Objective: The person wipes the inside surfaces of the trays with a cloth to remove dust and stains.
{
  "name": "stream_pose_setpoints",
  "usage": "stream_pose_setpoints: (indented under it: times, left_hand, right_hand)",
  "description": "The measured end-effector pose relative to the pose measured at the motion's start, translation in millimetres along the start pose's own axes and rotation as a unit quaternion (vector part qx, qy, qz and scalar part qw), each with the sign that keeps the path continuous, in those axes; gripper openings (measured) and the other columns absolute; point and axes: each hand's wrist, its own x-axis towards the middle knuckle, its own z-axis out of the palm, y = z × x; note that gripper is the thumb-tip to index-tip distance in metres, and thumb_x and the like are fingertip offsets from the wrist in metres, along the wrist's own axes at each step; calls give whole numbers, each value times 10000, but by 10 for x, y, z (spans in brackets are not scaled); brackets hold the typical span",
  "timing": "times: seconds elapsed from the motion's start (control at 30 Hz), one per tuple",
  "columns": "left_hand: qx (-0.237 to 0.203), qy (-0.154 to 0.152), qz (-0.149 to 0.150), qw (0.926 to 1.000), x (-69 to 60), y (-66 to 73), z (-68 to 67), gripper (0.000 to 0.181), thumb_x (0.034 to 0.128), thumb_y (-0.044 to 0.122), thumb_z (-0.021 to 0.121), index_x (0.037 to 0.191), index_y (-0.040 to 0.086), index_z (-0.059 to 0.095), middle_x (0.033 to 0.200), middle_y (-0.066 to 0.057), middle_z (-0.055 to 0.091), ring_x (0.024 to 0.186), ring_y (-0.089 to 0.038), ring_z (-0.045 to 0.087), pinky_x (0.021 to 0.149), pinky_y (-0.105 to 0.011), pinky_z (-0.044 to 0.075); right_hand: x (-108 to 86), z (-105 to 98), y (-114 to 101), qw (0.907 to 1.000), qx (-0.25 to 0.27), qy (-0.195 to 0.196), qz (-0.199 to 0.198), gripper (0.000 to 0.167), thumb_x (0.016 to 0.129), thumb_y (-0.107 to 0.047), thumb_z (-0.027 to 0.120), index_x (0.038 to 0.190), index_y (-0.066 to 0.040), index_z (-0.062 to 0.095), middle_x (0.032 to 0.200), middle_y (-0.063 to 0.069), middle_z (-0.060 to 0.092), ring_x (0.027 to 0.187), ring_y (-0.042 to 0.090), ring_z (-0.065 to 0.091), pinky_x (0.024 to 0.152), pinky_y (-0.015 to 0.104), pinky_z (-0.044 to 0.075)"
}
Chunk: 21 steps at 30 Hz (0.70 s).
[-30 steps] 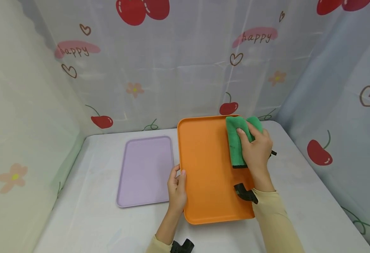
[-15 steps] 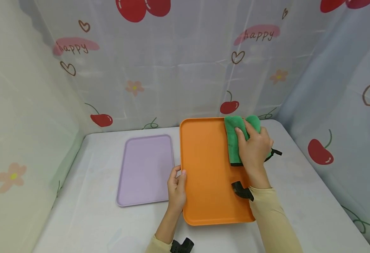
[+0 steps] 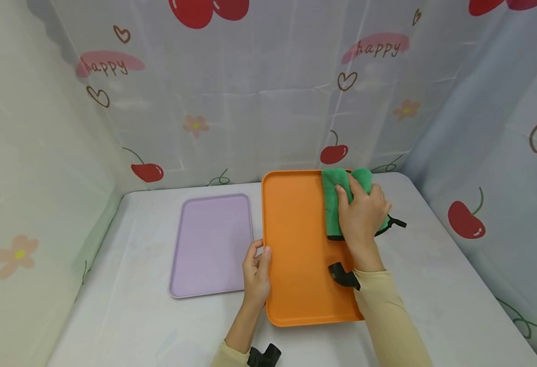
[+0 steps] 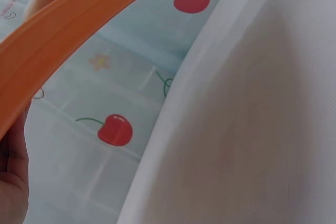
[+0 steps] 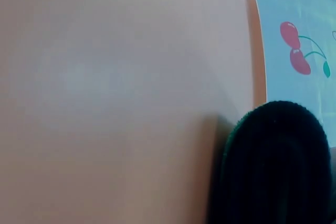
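An orange rectangular tray (image 3: 296,265) is raised off the table, its inner face toward the head camera. My left hand (image 3: 256,278) grips its left edge, thumb on the inner side; in the left wrist view part of that hand (image 4: 13,177) shows beside the tray's rim (image 4: 63,27). My right hand (image 3: 362,219) holds a folded green cloth (image 3: 334,209) with a black edge against the tray's upper right part. The dark end of the cloth (image 5: 275,166) fills the lower right of the right wrist view, beside the tray's surface (image 5: 115,77).
A smaller lilac tray (image 3: 213,247) lies flat on the white table (image 3: 126,285), left of the orange one. Curtains (image 3: 259,102) printed with cherries and hearts hang behind and at both sides. Black camera mounts (image 3: 264,356) sit on the wrists.
My right hand has shifted a little to the left with the cloth across the orange tray. The left hand stays on the tray's edge, and the lilac tray has not moved.
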Motion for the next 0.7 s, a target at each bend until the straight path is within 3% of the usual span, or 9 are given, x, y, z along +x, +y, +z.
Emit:
stream_pose_setpoints:
  times: [0.33,0.7]
  left_hand:
    - [144,-27,255,9996,-5,7,-3,245,1041,116,432,1160,-88,497,505,106,316,399,29,278,361,-141,237]
    - [58,-41,274,9996,-10,5,12,238,1040,110,441,1162,-84,504,519,92,338,416,12,299,377,-143,269]
  right_hand:
    - [-43,57,-109,9998,53,-55,-158,362,903,-304,699,1208,-109,702,941,263,610,854,398,531,676,523,312]
    - [-88,112,-272,9992,-18,-278,-296,362,901,-326,697,1188,-106,712,975,267,627,875,410,556,684,526,323]
